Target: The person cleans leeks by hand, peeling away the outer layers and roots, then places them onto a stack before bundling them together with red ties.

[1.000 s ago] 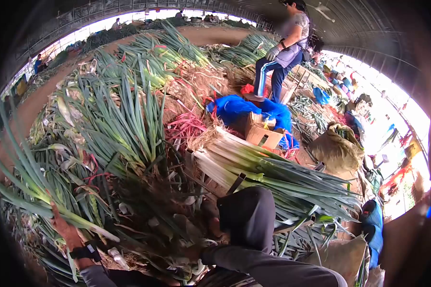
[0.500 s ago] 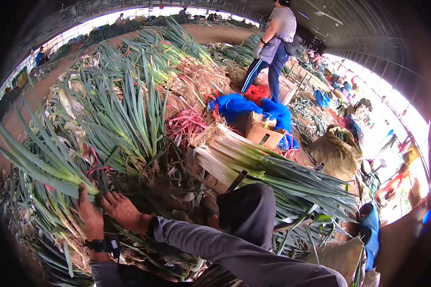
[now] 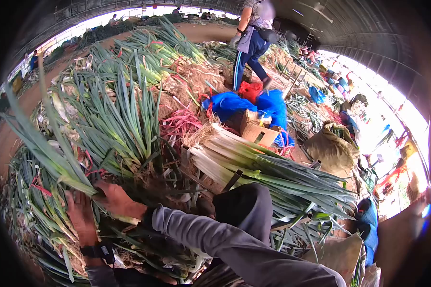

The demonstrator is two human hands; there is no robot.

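Note:
A leafy green onion (image 3: 57, 165) slants up to the left, its lower stalk at my hands. My right hand (image 3: 119, 200), in a grey sleeve, has its fingers closed around the base of that stalk. My left hand (image 3: 83, 217), with a dark band on the wrist, is just below the stalk with its fingers stretched upward, slightly blurred. Under and around both hands lie loose green onions (image 3: 38, 210). To the right, a bunch of green onions (image 3: 254, 165) with white stems and roots rests in a wooden stand (image 3: 191, 167) beside my knee.
A big heap of green onions (image 3: 115, 110) fills the left and middle. Red ties (image 3: 179, 123), blue netting (image 3: 227, 105) and a cardboard box (image 3: 258, 131) lie beyond the bunch. A gloved person (image 3: 254, 43) walks behind them. A stuffed sack (image 3: 333, 148) stands at right.
The held green onion has swung, with one leaf lifting apart from the others. My left hand has shifted slightly down and left from the stalk. The person behind has stepped left.

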